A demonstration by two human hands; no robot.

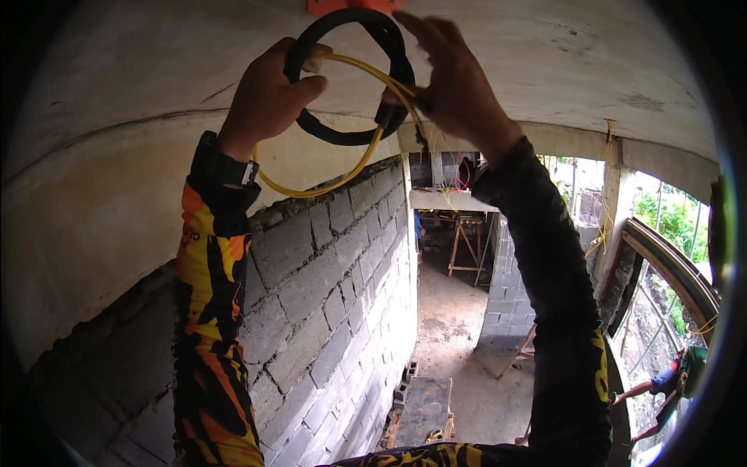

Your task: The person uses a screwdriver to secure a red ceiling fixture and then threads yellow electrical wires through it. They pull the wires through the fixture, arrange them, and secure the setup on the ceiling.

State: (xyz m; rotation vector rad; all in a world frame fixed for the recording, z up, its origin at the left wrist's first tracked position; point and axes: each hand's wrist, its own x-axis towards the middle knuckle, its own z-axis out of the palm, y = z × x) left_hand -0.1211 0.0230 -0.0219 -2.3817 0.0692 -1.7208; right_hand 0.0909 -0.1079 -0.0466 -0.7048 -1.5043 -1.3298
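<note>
Overhead, near the ceiling, a loop of black flexible tubing is raised between both my hands. Yellow wires come out of an end of the tubing and curve in a wide loop below and through it. My left hand grips the left side of the loop, thumb pointing inward. My right hand is at the right side, its thumb reaching across the tubing by the yellow wires and its other fingers stretched upward, slightly blurred. An orange-red box on the ceiling shows just above the loop, partly cut off.
A grey block wall runs along the left below a plastered beam. Below stands a platform with a dark top. A wooden trestle is beyond the doorway. At the right, a person is beside a window opening.
</note>
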